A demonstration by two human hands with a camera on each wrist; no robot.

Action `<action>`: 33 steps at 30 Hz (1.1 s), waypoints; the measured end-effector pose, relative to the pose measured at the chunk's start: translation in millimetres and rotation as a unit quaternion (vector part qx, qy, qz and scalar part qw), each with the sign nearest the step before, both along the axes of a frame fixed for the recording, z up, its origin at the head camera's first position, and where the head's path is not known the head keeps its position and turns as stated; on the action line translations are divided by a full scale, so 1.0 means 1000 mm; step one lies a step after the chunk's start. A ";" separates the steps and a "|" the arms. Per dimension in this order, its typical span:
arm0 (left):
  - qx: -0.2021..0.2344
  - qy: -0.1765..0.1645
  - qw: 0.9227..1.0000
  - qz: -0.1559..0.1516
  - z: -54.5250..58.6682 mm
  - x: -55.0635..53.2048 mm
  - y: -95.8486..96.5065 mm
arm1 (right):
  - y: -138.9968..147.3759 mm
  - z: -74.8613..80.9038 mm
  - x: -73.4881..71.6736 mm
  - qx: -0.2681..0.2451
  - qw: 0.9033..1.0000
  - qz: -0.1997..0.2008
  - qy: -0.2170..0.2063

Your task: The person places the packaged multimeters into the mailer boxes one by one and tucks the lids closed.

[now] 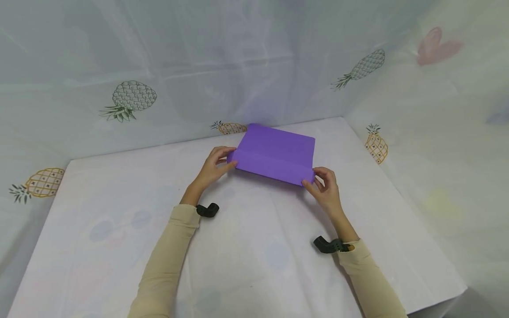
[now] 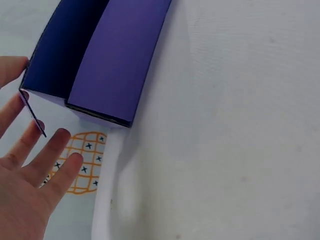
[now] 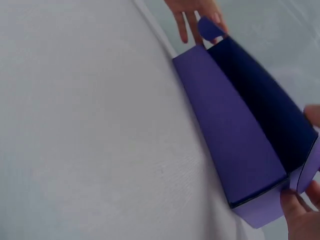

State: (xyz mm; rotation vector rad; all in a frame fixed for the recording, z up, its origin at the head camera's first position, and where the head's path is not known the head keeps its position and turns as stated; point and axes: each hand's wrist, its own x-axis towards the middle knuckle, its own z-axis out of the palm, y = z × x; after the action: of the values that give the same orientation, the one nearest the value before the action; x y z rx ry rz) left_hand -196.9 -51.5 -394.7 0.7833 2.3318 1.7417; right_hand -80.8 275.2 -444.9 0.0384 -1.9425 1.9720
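Note:
A purple cardboard box (image 1: 274,152) lies toward the back of the white-covered table. Its front lid panel is lifted, and both wrist views show a dark blue inside (image 3: 265,105). My left hand (image 1: 212,168) holds the lid's left end between thumb and fingers. In the left wrist view a thin side flap (image 2: 33,114) sticks out by those fingers, the others spread. At the opposite end, my right hand (image 1: 327,192) pinches the lid's right corner, with the thumb in front. A flap there is partly hidden by the fingers in the right wrist view.
A pale patterned cloth covers the table (image 1: 246,274). Behind and to the right hang curtains (image 1: 246,53) printed with pineapples, close to the box's rear edge. Each wrist carries a black camera mount (image 1: 208,210).

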 end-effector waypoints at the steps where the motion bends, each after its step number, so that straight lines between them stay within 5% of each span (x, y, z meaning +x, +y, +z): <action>1: 0.003 -0.003 1.000 -0.001 -0.003 -0.001 -0.001 | 0.000 -0.002 0.000 0.002 1.000 0.011 0.009; 8: 0.051 -0.068 0.996 -0.007 -0.037 -0.011 -0.004 | 0.003 -0.014 0.004 -0.004 0.997 0.045 0.062; 12: 0.054 -0.081 0.995 -0.005 -0.044 -0.010 -0.004 | 0.004 -0.016 0.005 -0.015 0.997 0.041 0.059; 33: 0.106 -0.077 0.991 0.006 -0.053 -0.007 0.000 | 0.010 -0.015 0.006 -0.034 0.998 0.032 0.031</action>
State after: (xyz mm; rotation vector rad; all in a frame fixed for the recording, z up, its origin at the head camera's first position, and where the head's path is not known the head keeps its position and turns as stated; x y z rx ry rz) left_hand -203.4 -51.7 -447.8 0.6376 2.0814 2.0020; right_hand -75.2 284.7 -459.8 0.1435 -1.8563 2.0523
